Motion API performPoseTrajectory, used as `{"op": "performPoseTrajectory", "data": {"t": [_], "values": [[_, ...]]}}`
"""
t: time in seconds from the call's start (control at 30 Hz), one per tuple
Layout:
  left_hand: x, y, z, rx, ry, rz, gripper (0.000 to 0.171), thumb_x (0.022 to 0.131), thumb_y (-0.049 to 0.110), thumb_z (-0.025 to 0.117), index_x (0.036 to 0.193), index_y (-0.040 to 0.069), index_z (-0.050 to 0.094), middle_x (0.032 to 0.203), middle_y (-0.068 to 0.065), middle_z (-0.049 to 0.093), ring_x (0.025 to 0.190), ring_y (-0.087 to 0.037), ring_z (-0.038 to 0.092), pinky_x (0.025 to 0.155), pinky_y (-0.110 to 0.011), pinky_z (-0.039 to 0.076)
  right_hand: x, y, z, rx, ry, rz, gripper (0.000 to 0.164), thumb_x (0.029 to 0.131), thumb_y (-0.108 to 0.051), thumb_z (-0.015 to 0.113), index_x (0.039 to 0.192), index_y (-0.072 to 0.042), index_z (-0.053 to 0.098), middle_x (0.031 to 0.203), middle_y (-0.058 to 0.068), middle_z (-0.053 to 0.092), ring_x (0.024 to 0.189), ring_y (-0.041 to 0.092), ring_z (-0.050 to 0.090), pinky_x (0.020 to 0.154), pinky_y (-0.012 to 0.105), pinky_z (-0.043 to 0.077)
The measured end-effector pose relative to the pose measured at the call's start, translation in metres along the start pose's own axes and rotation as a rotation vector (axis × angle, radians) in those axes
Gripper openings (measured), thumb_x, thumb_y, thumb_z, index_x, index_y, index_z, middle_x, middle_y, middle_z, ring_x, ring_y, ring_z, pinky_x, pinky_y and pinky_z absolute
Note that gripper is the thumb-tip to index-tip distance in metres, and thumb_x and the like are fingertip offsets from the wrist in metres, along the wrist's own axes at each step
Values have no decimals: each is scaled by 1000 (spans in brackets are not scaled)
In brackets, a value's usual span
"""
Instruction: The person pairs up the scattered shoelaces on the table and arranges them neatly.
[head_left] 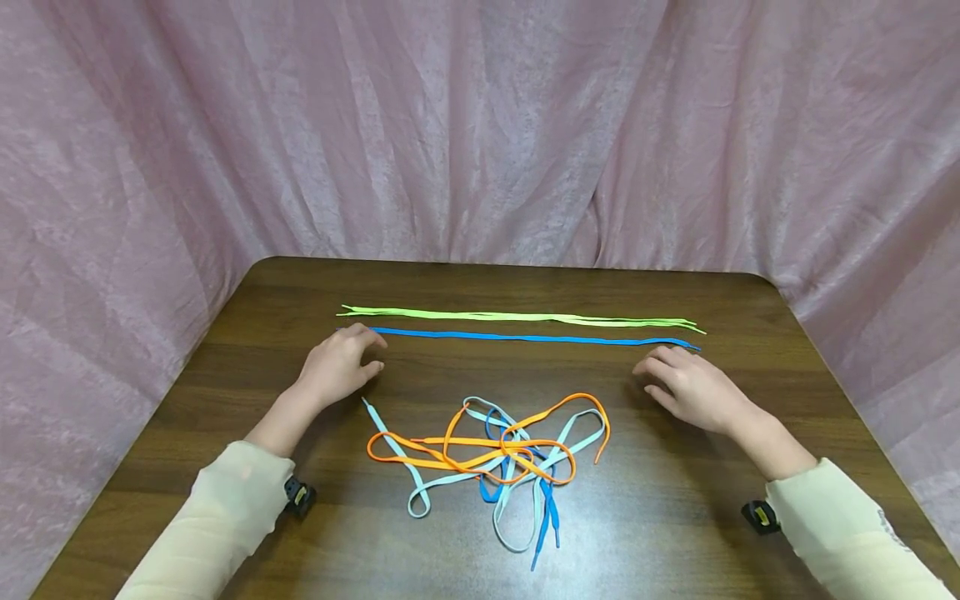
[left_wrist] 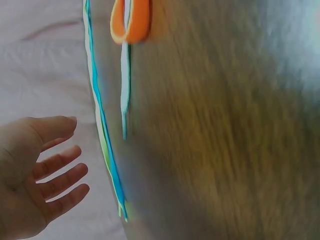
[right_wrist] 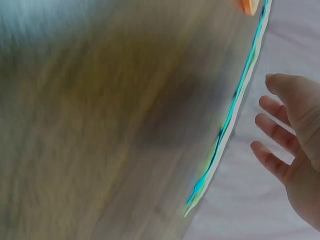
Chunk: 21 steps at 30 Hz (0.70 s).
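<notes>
A blue shoelace (head_left: 510,337) lies stretched nearly straight across the table, just in front of yellow-green shoelaces (head_left: 487,316) laid out the same way. Near the blue lace's left end is my left hand (head_left: 339,365), fingers loosely bent and nothing held. My right hand (head_left: 690,387) hovers close to its right end, also holding nothing. In both wrist views the fingers are spread apart from the laces. Between the hands and nearer me lies a loose tangle of an orange shoelace (head_left: 480,443), a light blue shoelace (head_left: 412,471) and a darker blue shoelace (head_left: 547,500).
The brown wooden table (head_left: 645,533) has rounded far corners. Pink curtains (head_left: 450,133) hang behind it and at both sides. A small dark device is strapped at each wrist, over pale sleeves (head_left: 240,492).
</notes>
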<state>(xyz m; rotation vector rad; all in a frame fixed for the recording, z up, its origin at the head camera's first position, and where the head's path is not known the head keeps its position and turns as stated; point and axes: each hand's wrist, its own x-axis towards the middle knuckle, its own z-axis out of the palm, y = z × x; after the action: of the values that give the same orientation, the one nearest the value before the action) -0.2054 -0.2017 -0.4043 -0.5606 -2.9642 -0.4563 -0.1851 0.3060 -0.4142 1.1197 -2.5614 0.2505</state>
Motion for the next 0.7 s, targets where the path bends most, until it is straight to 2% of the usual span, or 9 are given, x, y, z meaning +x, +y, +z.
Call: {"op": "performPoseTrajectory", "data": {"t": [0.13,0.3,0.7], "values": [[-4,11,2,2,-7,38,28,79,19,71,106,11,65,105,-6,60,89,-26,60,66,-42,49,3,-18,3,10,-11,-65,26,73,-11,71,98,-13,64,95,-3,58,87,17,56,70,37,46],[-6,22,5,16,0,78,28,78,19,72,105,11,65,105,-4,60,95,-25,59,69,-42,49,8,-38,8,41,-19,-157,27,72,-10,71,97,-14,64,96,-5,58,86,14,54,70,34,46],[-10,51,21,28,-3,248,24,77,18,73,100,14,67,104,-2,60,94,-22,58,75,-37,50,22,-82,7,101,-30,-302,28,70,-9,73,96,-18,64,95,-8,57,85,11,53,73,29,45]]}}
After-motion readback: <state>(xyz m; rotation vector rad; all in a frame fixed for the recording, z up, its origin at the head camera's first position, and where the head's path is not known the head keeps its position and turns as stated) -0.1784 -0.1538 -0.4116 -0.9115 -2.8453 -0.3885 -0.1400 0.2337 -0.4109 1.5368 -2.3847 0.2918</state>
